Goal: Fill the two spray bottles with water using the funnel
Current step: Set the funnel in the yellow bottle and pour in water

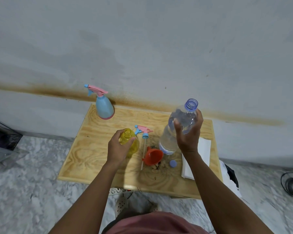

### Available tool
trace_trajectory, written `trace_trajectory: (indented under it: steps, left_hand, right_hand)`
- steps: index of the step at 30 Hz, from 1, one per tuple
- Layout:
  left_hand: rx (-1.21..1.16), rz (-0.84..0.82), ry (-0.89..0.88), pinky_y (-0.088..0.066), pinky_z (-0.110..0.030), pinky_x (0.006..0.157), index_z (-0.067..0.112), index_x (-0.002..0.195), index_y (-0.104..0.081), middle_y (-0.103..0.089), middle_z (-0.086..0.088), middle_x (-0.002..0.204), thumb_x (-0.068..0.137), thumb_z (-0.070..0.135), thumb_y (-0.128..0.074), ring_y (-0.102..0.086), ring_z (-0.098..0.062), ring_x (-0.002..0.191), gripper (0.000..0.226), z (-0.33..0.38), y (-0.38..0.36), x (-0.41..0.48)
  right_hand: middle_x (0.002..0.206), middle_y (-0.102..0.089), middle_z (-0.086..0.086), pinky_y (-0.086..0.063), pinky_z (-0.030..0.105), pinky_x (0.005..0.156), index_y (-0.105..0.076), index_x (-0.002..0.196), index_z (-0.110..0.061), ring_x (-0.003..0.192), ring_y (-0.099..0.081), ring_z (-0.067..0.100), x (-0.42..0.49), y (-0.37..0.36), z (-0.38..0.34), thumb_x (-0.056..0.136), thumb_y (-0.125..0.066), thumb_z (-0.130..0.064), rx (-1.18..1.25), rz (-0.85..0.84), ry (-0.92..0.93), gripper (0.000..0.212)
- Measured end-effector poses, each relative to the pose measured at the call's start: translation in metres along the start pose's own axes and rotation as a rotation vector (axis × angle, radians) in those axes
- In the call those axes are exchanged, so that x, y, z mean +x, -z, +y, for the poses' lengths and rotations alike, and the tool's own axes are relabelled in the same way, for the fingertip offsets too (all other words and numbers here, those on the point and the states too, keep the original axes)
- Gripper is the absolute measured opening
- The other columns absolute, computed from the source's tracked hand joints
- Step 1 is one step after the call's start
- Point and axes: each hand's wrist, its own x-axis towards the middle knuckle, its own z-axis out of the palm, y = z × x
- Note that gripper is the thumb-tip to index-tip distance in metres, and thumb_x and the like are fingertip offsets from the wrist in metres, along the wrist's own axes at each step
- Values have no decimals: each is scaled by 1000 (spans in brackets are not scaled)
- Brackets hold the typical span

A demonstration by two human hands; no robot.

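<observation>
We held the yellow spray bottle [133, 146] with our left hand [118, 147], fingers curled round its shoulder just below the open neck. It stood on the wooden bench [91, 149], left of centre, with its spray head off. That loose pink and blue spray head [143, 130] lay just beside it on the bench, its long white dip tube running toward us.

Our right hand [189, 134] gripped the clear water bottle [183, 118] round its upper part, thumb on one side and fingers wrapped round the other. The bottle was uncapped and leaned with its mouth up and away from us; water showed in its lower half. We could not tell whether its base touched the bench.

The orange funnel [153, 157] lay on its side between the two held bottles, near the foot of the water bottle and right next to the dip tube. A small blue cap [173, 163] sat on the bench just right of the funnel. A folded white cloth [204, 149] lay along the bench's right edge, partly under our right forearm.

The second spray bottle, a blue one [104, 108] with its pink trigger head fitted, stood upright at the far left corner by the wall.
</observation>
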Motion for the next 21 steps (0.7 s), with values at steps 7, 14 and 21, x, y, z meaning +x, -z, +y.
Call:
trace_trajectory:
  steps: [7, 14, 21]
  left_hand:
    - [21, 6, 5, -49, -20, 82, 19, 115, -65, -67, 11, 102, 80, 24, -83, -56, 22, 91, 40, 0, 0, 0]
    - [15, 9, 5, -52, -25, 86, 18, 117, -65, -68, 10, 104, 79, 26, -83, -58, 16, 94, 43, -1, 1, 0]
    - [16, 10, -2, -51, -22, 85, 16, 118, -66, -68, 7, 107, 78, 24, -84, -58, 14, 95, 44, -2, 3, 0]
  right_hand:
    - [153, -38, 12, -42, 36, 110, -22, 151, -14, 140, -40, 21, -6, 7, 6, 79, -69, -57, -53, -71, -48, 96]
    - [125, -45, 2, -46, 28, 97, -42, 130, -10, 111, -51, 16, -76, 13, 25, 79, -66, -53, -181, 34, -261, 71]
    - [108, -67, -3, -54, 37, 82, -57, 123, -25, 96, -64, 16, -109, -13, 41, 89, -60, -33, -436, -482, -594, 34]
